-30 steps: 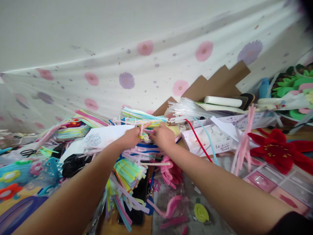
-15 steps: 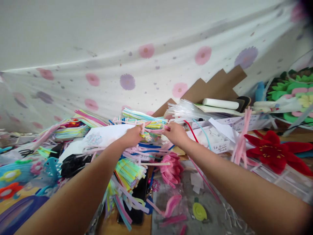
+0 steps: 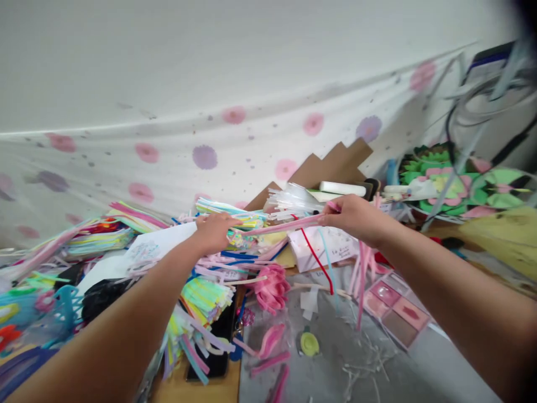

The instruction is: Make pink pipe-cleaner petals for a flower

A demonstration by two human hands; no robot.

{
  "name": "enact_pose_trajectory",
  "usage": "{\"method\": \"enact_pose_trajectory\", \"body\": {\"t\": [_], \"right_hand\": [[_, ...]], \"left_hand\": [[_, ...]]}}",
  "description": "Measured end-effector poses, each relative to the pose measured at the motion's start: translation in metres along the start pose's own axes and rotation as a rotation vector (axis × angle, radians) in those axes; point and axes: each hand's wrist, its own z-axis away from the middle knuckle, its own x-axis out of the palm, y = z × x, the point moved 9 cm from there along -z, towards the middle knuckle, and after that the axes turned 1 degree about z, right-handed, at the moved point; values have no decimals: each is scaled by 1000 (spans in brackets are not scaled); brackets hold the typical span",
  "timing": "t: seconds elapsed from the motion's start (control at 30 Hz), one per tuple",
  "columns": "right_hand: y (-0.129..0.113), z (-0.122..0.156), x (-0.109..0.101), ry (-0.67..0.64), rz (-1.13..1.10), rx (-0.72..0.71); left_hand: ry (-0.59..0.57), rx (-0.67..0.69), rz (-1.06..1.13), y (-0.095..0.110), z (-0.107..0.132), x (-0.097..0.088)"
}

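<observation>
Head view, from the left edge: blue foam shapes, then a stack of coloured strips, a white sheet and a black bag. Next, left hand, fingers curled shut on the left end of a long pink strip, low against the craft heap, above a bundle of pastel strips. Pink strip stretched taut from hand to hand, rising slightly rightward, in the air over a pink paper flower and just in front of clear straws. Further right, right hand, thumb and fingertips pinched on the strip's other end, raised above a red stick. Beyond, a pink compartment tray; green paper flowers at far right.
</observation>
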Motion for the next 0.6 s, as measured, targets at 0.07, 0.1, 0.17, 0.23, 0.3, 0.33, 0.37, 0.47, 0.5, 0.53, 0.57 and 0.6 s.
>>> {"method": "enact_pose_trajectory", "body": {"t": [0.07, 0.1, 0.17, 0.23, 0.3, 0.33, 0.37, 0.47, 0.5, 0.53, 0.57, 0.6], "right_hand": [[-21, 12, -24, 40, 5, -45], [-34, 19, -35, 60, 12, -78], [-58, 33, -55, 103, 4, -128], [-79, 49, -74, 147, -38, -168], [-93, 66, -95, 180, -144, -197], [-98, 74, -104, 189, -225, -206], [-101, 83, -113, 194, -321, -210], [-105, 107, -128, 158, -646, -217], [-105, 115, -128, 131, -756, -216], [-105, 123, -124, 100, -860, -208], [-104, 130, -118, 61, -948, -194], [-104, 138, -109, 21, -1018, -175]], "left_hand": [[69, 39, -8, 30, 4, -32], [99, 94, 3, 51, 7, -45], [102, 288, 118, 99, 17, -64], [76, 344, 281, 129, 25, -74], [77, 288, 398, 140, 32, -81], [92, 254, 431, 143, 36, -85], [112, 237, 443, 147, 42, -89], [103, 196, 729, 164, 69, -99], [60, 163, 929, 173, 81, -96], [-34, 120, 1194, 185, 94, -87], [-128, 68, 1397, 201, 108, -77], [-206, 26, 1538, 217, 123, -66]]}}
